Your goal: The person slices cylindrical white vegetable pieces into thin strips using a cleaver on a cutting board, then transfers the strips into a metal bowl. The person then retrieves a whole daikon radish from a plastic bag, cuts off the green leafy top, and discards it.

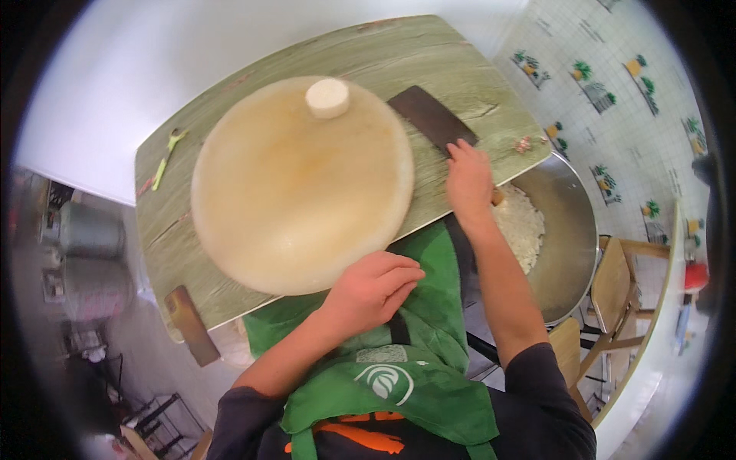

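My right hand (pixel 469 180) is closed round the handle of a cleaver (pixel 431 116), whose wooden butt shows below the palm. The cleaver's wide dark blade lies over the tabletop, just right of a big round pale chopping board (pixel 299 199). Near the board's far edge stands a thick white disc of food (pixel 327 98), perhaps a cut of radish; neither hand touches it. At the board's near edge is my left hand (pixel 376 287), its fingers bent and pressed together, with nothing visible in them.
The board rests on a green marbled table (pixel 475 69). A slim green Y-shaped tool (pixel 167 157) lies at its left, a phone (pixel 190 326) at the near left corner. Beside the right edge is a large metal basin (pixel 571 230) holding a white shredded heap (pixel 521 226). Wooden chairs (pixel 613 284) stand beyond.
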A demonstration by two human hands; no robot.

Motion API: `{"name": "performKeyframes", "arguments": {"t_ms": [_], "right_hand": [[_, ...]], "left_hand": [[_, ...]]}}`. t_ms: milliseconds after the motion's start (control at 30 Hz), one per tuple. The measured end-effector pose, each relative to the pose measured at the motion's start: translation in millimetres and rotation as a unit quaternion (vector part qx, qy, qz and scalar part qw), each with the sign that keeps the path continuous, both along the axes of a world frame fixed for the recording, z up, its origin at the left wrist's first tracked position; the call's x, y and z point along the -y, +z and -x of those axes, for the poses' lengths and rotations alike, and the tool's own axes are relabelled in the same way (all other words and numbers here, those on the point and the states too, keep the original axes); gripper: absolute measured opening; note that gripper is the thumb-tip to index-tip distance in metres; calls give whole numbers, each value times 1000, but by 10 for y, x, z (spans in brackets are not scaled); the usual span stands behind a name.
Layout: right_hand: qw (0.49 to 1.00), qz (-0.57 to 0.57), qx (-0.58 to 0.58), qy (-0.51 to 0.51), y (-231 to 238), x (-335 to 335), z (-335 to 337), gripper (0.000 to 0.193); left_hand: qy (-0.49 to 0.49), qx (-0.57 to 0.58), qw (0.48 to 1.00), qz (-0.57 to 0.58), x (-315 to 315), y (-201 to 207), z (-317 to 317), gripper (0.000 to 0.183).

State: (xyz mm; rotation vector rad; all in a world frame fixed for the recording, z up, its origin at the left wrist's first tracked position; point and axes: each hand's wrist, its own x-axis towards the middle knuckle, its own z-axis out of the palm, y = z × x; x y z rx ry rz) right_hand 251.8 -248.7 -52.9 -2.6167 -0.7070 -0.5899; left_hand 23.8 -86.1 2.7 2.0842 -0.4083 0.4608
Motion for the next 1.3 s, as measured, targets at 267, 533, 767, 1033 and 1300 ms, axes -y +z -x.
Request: {"name": "performKeyframes", "arguments": {"t_ms": [267, 533, 767, 1033, 1300], "right_hand": [[1000, 13, -19, 7, 53, 78, 67, 33], [994, 17, 60, -86, -168, 881, 957, 53], [969, 64, -105, -213, -594, 1393, 1712, 53], [977, 95, -59, -181, -658, 1506, 1625, 26], [975, 123, 8, -184, -735, 2001, 1277, 32]], "left_hand": [[234, -64, 940, -241, -513, 180, 610, 44], [181, -53, 953, -236, -729, -12, 828, 27], [162, -15, 970, -180, -786, -25, 758, 20], [201, 12, 961, -188, -868, -31, 703, 23], [329, 16, 925, -191, -1320, -222, 941, 18]]}}
